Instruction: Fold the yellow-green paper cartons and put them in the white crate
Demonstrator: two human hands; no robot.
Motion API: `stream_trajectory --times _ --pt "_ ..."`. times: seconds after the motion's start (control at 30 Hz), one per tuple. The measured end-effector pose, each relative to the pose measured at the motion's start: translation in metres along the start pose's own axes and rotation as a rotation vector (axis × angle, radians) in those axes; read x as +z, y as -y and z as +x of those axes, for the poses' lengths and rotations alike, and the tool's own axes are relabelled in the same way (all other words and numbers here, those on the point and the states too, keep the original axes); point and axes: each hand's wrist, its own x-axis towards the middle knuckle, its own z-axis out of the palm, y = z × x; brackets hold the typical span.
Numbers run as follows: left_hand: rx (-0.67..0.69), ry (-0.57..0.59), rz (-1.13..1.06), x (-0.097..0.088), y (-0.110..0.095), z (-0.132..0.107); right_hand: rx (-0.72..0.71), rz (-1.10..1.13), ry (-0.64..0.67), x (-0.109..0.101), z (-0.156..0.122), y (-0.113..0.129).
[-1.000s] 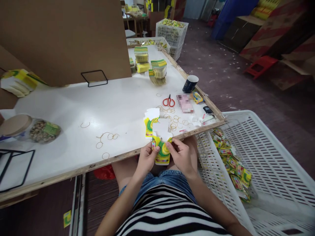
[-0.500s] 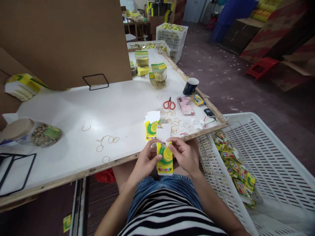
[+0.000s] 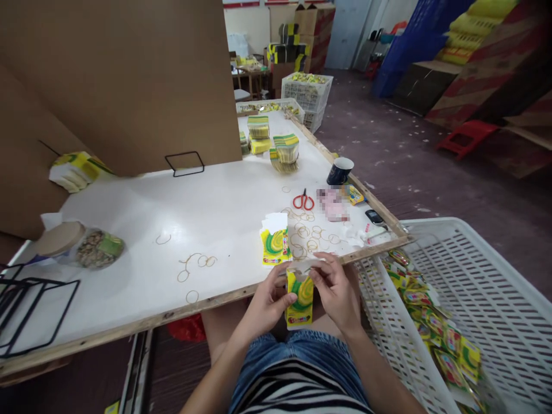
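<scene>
Pressure is what I would mind first through this head view: the yellow-green printed carton point(image 3: 301, 302) sits over the lap, just off the table's near edge, with both hands closed on it. With the left hand point(image 3: 271, 299) I have the thumb on the printed front near the left side and the fingers behind; with the right hand point(image 3: 335, 287) I pinch the upper right corner beside the pale top edge. What that top edge is doing behind the fingers I cannot fully tell. Thin card like this should crease easily, so I judge a light, even pinch best, the left hand steadying the body square while the right works only at the top. Beyond the fingertips, on the white tabletop point(image 3: 233, 215), lies an overlapping group of flat cartons point(image 3: 273, 244), with loose rubber bands point(image 3: 304, 231) beside it, then red-handled scissors point(image 3: 303, 201) and a dark mug point(image 3: 340, 171) near the wooden edging. A jar point(image 3: 100, 248) rests on its side at left, and a tall cardboard panel point(image 3: 125, 86) stands behind. Right of the lap, a white perforated crate point(image 3: 509, 299) holds printed packets point(image 3: 452, 359); farther back a red stool point(image 3: 468, 138) stands on the purplish floor point(image 3: 388, 149).
</scene>
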Motion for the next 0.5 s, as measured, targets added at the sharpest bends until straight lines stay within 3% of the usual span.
stream_trajectory --times 0.2,0.4,0.5 --pt "0.073 -0.144 0.230 -0.005 -0.002 0.002 -0.136 -0.045 0.025 -0.008 0.003 -0.004" --pt "0.100 -0.160 0.396 -0.003 -0.001 -0.002 0.106 -0.072 0.250 -0.005 0.001 0.006" --pt "0.070 -0.093 0.384 -0.003 -0.003 -0.004 0.128 -0.176 0.294 -0.003 0.004 0.013"
